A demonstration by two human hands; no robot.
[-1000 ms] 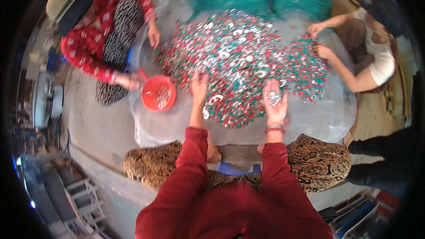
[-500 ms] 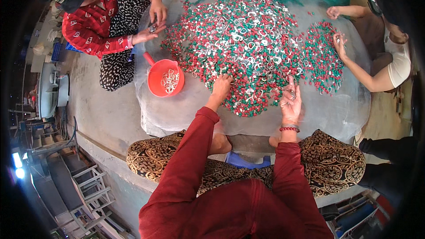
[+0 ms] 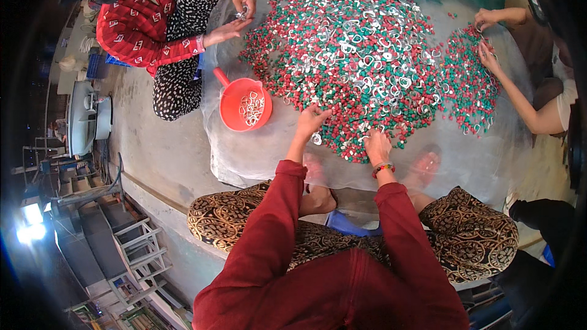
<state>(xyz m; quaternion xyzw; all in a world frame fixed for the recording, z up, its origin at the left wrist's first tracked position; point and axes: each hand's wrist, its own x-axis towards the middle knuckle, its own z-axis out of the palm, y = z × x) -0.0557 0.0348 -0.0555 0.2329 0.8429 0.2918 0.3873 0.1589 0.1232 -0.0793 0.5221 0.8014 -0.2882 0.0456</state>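
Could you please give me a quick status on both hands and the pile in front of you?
Left hand open, fingertips at pile edge. Right hand flat on the red, green and silver pieces. Red scoop left of pile, silver rings inside. Nothing blocking.

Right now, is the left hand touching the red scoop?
Apart. The head view shows bare sheet between the left hand and the red scoop; the fingers rest at the pile's edge.
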